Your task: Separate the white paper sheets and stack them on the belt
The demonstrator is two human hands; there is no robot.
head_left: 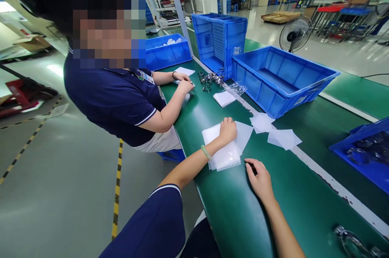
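My left hand [227, 131], with a green bangle [206, 152] on the wrist, rests on a spread of white translucent bags [226, 156] on the green table [225, 197]. Its fingers are curled in, and whatever they may grip is hidden. To the right of the bags, my right hand [260, 179] lies on the table with its fingers loosely bent and thumb apart, holding nothing visible. More thin white sheets [284, 138] lie across the pale strip beyond my hands. A small white stack [224, 98] sits farther up the table.
At the left, a person [112, 96] in a dark blue shirt handles something small. Metal rings [212, 79] lie near that person's hands. Blue crates [282, 77] line the far side. Another crate [364, 156] holds dark rings; a metal clamp-like part [352, 242] is at lower right.
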